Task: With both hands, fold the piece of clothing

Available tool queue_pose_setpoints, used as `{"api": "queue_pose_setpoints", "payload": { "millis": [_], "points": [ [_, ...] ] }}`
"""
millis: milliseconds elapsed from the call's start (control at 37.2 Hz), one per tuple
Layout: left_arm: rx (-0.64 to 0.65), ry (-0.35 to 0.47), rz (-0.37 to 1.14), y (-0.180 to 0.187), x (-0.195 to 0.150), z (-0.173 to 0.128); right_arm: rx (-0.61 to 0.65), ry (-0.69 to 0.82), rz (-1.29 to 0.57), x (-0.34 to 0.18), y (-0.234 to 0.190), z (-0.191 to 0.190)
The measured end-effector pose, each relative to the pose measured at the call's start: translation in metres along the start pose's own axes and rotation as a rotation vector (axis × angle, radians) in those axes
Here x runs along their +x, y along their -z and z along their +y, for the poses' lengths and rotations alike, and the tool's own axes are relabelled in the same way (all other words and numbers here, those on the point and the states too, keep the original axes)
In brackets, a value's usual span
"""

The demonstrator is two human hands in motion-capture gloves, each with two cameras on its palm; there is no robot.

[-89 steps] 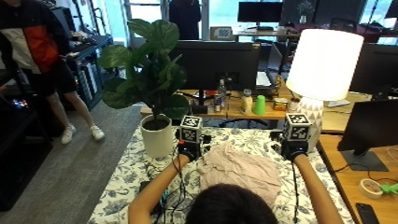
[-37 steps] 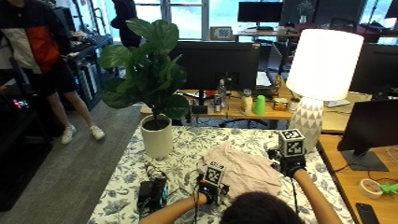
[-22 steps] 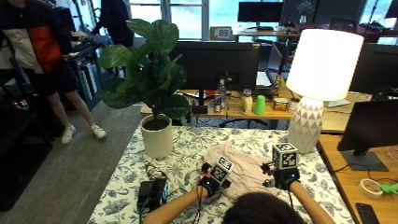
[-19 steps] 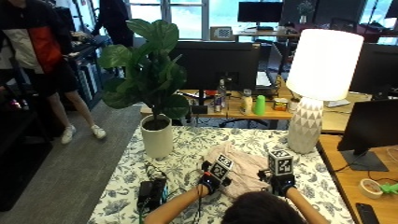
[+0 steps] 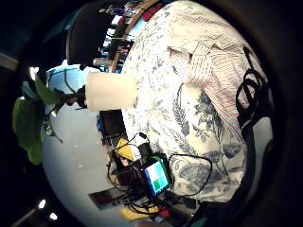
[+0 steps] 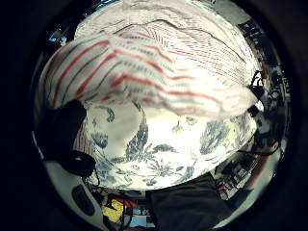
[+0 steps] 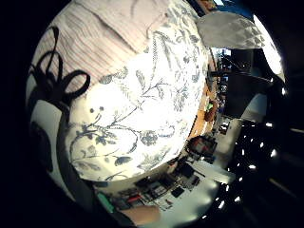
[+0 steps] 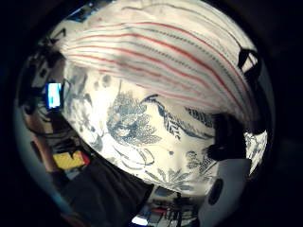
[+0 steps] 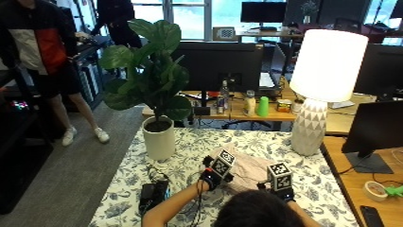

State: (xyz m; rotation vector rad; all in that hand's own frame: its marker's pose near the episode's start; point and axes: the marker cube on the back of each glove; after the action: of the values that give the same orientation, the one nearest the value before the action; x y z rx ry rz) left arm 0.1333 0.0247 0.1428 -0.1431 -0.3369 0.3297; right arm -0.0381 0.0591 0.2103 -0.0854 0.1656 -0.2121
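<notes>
While 1 striped garment [image 9: 249, 168] lies on tablecloth [image 9: 189, 146], 2 hands: left hand [image 9: 213, 177] & right hand [image 9: 281, 191] pinch it.

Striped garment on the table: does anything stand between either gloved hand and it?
Nothing visible does. The left hand and right hand are already at the striped garment, one at each side of its near edge, on the floral tablecloth.

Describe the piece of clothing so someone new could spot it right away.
Find the table with the floral cloth, between the potted plant and the white lamp. The clothing lies near its front edge, between two gloved hands: a pale, red-striped garment, the only plain patch on the busy print.
</notes>
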Motion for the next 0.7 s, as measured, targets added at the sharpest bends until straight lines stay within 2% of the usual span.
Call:
{"api": "queue_pose_setpoints", "payload": {
  "millis": [161,376,564,698],
  "points": [
    [-0.095,-0.091,0.011,0.025,-0.004,0.049,0.027,0.024,-0.079,0.012,0.02,0.007],
    [-0.073,-0.159,-0.014,0.064,-0.011,0.103,0.022,0.076,-0.028,0.006,0.082,0.059],
    [-0.037,-0.135,-0.058,0.096,-0.022,0.118,0.078,0.034,0.041,0.02,0.124,0.064],
    [-0.004,-0.085,-0.094,0.122,-0.032,0.112,0.109,-0.008,0.063,0.026,0.16,0.061]
  ]
}}
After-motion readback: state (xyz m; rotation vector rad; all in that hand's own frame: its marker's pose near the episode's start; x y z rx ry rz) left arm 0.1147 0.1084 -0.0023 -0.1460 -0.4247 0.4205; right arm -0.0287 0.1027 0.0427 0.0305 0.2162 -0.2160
